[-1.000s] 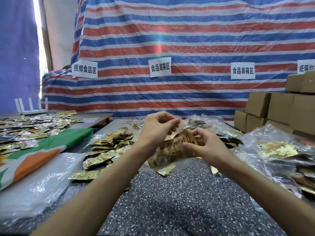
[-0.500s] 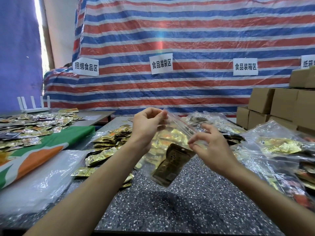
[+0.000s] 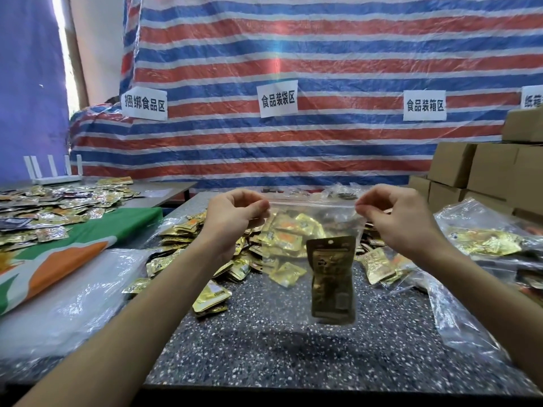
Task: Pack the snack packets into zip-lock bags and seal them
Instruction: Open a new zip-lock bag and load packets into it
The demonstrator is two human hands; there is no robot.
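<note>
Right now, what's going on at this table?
A person holds a clear plastic zip-lock bag up over the dark speckled table. The left grip pinches its top left corner, the right grip its top right corner. A dark gold snack packet sits upright low in the bag. Whether the zip is sealed cannot be told. Loose gold foil packets lie heaped behind.

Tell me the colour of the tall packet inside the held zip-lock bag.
Dark brownish gold; the packet inside the zip-lock bag shows best in the head view.
</note>
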